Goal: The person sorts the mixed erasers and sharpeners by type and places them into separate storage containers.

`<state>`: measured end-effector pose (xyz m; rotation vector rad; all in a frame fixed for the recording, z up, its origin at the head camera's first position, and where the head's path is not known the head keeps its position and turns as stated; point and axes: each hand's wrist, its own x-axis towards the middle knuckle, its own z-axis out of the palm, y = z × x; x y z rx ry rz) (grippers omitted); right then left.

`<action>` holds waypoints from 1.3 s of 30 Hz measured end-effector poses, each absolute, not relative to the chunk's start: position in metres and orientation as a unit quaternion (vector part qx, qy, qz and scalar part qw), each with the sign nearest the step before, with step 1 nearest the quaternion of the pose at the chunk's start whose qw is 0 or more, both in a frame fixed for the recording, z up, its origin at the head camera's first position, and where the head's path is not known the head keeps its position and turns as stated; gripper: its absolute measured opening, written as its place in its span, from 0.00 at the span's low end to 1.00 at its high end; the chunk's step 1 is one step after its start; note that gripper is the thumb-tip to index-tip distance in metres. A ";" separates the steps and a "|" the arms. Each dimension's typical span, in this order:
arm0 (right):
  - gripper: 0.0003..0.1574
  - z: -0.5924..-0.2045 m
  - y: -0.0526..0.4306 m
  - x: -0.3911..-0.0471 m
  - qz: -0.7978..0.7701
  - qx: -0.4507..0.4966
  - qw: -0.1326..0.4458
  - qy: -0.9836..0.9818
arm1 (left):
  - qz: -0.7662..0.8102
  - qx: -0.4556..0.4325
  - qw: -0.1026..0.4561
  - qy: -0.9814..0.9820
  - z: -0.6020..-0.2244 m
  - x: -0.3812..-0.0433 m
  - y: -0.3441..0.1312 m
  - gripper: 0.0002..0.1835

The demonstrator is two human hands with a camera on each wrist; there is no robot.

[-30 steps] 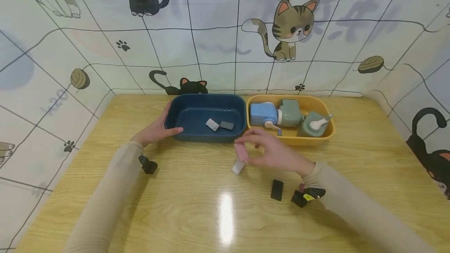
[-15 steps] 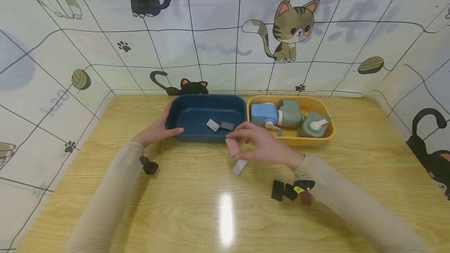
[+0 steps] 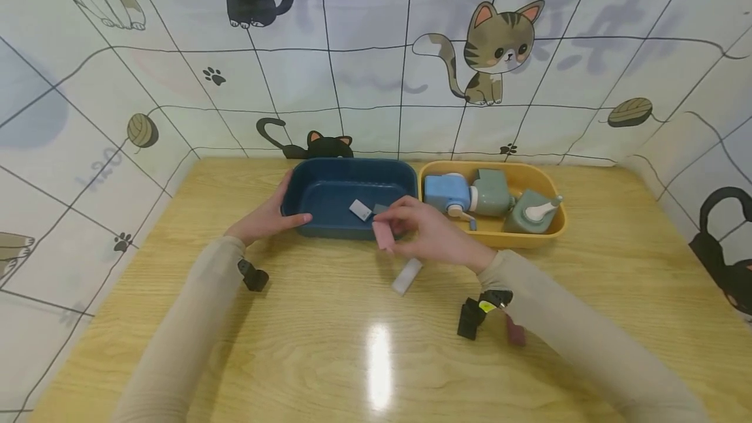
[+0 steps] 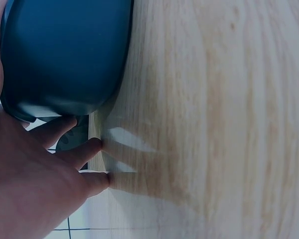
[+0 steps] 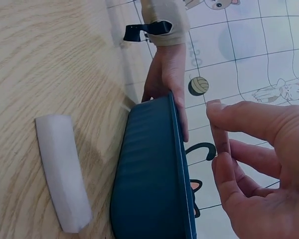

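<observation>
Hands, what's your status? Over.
Left hand holds blue bin. Right hand pinches pink block near bin. White block on table, seemingly not in the way.

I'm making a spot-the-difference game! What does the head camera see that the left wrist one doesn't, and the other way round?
Only the head view shows the right-hand grip pinching a pink block, the yellow tub holding one blue thing and two green things, and a white block on the wooden table.

Only the left wrist view shows three left fingertips spread apart beside the blue tub.

Both show the blue tub, the left-hand grip and the wooden table.
</observation>
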<state>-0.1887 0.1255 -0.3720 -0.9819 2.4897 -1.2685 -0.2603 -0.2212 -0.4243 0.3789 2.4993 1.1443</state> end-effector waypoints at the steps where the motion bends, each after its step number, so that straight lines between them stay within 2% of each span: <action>1: 0.31 -0.372 0.125 -0.190 -0.430 -0.327 0.093 0.836 | 0.407 0.134 0.183 0.885 -0.424 -0.260 -0.221 0.57; 17: 0.30 -0.365 0.112 -0.205 -0.426 -0.280 0.130 0.850 | 0.401 0.134 0.178 0.889 -0.422 -0.258 -0.224 0.59; 34: 0.30 -0.375 0.110 -0.218 -0.411 -0.257 0.136 0.864 | 0.392 0.138 0.177 0.892 -0.421 -0.257 -0.220 0.59; 39: 0.31 -0.379 0.107 -0.228 -0.422 -0.232 0.157 0.862 | 0.395 0.137 0.178 0.891 -0.422 -0.258 -0.220 0.59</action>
